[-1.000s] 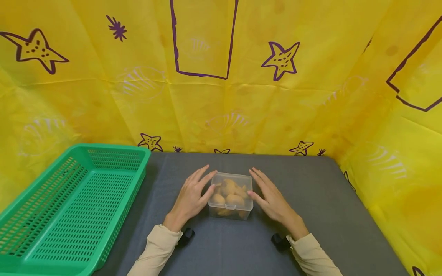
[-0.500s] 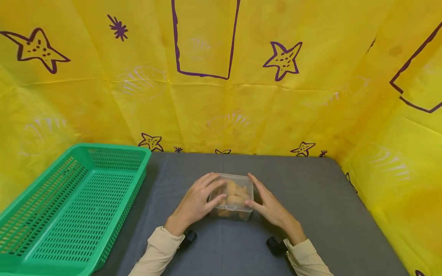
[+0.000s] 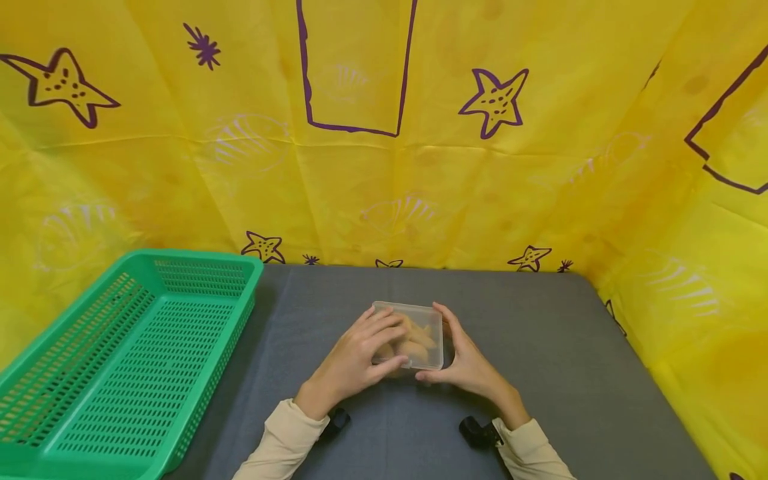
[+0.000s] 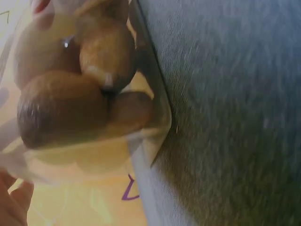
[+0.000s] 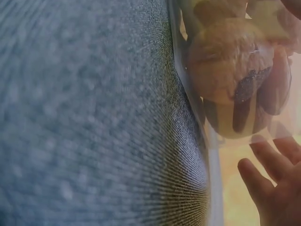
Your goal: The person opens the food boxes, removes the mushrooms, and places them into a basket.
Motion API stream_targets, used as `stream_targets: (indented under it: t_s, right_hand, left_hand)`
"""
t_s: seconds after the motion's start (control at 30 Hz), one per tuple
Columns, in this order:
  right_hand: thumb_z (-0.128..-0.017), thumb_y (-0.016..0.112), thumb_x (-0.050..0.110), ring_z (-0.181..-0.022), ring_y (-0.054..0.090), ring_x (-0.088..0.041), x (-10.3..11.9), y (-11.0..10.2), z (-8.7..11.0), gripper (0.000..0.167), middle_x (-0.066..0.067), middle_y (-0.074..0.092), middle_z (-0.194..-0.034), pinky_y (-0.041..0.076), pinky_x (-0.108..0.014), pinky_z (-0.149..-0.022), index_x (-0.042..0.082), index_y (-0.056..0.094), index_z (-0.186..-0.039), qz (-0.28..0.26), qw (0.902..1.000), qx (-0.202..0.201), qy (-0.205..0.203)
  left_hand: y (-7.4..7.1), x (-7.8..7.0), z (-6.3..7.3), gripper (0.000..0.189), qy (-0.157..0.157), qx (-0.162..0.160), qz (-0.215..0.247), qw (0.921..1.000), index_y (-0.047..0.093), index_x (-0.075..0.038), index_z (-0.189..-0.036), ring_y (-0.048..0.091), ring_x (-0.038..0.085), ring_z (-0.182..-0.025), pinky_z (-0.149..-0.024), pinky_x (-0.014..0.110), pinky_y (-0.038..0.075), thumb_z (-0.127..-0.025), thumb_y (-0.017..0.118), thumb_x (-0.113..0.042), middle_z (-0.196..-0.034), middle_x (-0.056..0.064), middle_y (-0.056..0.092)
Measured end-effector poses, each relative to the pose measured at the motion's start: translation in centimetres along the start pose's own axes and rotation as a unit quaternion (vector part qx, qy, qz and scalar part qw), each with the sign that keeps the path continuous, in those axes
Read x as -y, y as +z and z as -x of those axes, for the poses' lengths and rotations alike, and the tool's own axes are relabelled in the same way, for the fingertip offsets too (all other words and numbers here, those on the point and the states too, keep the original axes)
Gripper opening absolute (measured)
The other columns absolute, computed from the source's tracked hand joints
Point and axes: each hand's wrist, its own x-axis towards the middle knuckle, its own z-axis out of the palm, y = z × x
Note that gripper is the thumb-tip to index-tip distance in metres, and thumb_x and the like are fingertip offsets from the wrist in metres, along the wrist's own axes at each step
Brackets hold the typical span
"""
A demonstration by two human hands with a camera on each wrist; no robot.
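A clear plastic box [image 3: 427, 319] with a lid lies in the middle of the grey cloth. Brown, rounded, potato-like lumps [image 4: 61, 110] show through its walls, one with a dark patch in the right wrist view. My left hand [image 3: 359, 353] holds the box's left side, its fingers spread over the lid and its thumb at the front edge by the latch. My right hand [image 3: 474, 367] grips the right side, thumb near the front corner and fingers along the far right edge. The box's underside is hidden.
A green perforated plastic basket [image 3: 247, 313] stands on the left of the table [image 3: 540, 313]. A yellow cloth [image 3: 336, 200] with starfish and fish drawings hangs behind the table and along its sides.
Both hands have closed in from beside the box onto it; the left fingers have moved over the lid. The box has shifted slightly right and tilted, so less of its front wall shows.
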Motion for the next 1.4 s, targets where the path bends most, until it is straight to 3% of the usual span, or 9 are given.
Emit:
stream_targets:
  t_s: [0.13, 0.37, 0.6, 0.9, 1.13, 1.4]
  right_hand:
    - [-0.07, 0.091, 0.027, -0.141, 0.038, -0.041, -0.1, 0.1, 0.0, 0.118, -0.016, 0.034, -0.155, 0.037, -0.065, -0.106, 0.026, 0.013, -0.158, -0.016, 0.9999, 0.0, 0.004]
    - [-0.07, 0.092, 0.025, -0.14, 0.039, -0.04, -0.2, 0.4, -0.1, 0.118, -0.013, 0.034, -0.155, 0.037, -0.062, -0.106, 0.023, 0.013, -0.159, -0.033, 0.9994, -0.003, 0.014]
    - [-0.071, 0.091, 0.025, -0.142, 0.037, -0.041, -0.2, 0.4, -0.1, 0.117, -0.014, 0.033, -0.157, 0.036, -0.064, -0.108, 0.033, 0.013, -0.157, -0.035, 0.9993, -0.004, 0.014]
    - [-0.071, 0.091, 0.024, -0.144, 0.034, -0.041, -0.2, 0.5, 0.0, 0.118, -0.014, 0.031, -0.158, 0.033, -0.065, -0.109, 0.018, 0.012, -0.159, -0.042, 0.9988, -0.005, 0.026]
    - [-0.07, 0.091, 0.025, -0.145, 0.033, -0.041, -0.2, 0.5, 0.1, 0.116, -0.013, 0.03, -0.158, 0.033, -0.065, -0.11, 0.032, 0.014, -0.157, -0.045, 0.9986, -0.005, 0.027]
    - [-0.07, 0.091, 0.025, -0.144, 0.033, -0.041, -0.1, 0.5, 0.0, 0.116, -0.014, 0.031, -0.158, 0.033, -0.064, -0.109, 0.034, 0.014, -0.156, -0.048, 0.9985, -0.006, 0.025]
  left_hand:
    - [0.3, -0.5, 0.0, 0.04, 0.018, -0.001, 0.003, 0.9998, 0.07, -0.012, -0.121, 0.055, 0.029, -0.133, -0.115, 0.053, 0.036, -0.085, 0.079, -0.028, -0.132, 0.006, 0.066]
    - [0.5, -0.6, 0.1, 0.039, 0.054, 0.006, -0.021, 0.9983, 0.072, -0.02, -0.117, 0.053, 0.027, -0.134, -0.113, 0.052, 0.039, -0.079, 0.082, -0.021, -0.135, 0.004, 0.064]
    - [0.7, -0.4, 0.2, 0.038, 0.046, 0.004, -0.01, 0.9989, 0.074, -0.022, -0.115, 0.054, 0.026, -0.134, -0.112, 0.052, 0.04, -0.079, 0.081, -0.019, -0.134, 0.003, 0.065]
    - [0.8, -0.5, 0.3, 0.041, 0.041, 0.002, -0.01, 0.9991, 0.073, -0.019, -0.12, 0.054, 0.025, -0.134, -0.112, 0.051, 0.04, -0.079, 0.081, -0.019, -0.136, 0.0, 0.064]
    - [1.0, -0.3, 0.5, 0.044, 0.061, -0.005, -0.019, 0.9979, 0.072, -0.018, -0.124, 0.055, 0.026, -0.134, -0.111, 0.049, 0.042, -0.081, 0.08, -0.022, -0.136, 0.002, 0.064]
    - [1.1, 0.0, 0.5, 0.044, 0.077, -0.013, -0.029, 0.9965, 0.071, -0.02, -0.125, 0.056, 0.027, -0.132, -0.11, 0.048, 0.043, -0.081, 0.078, -0.023, -0.135, 0.002, 0.065]
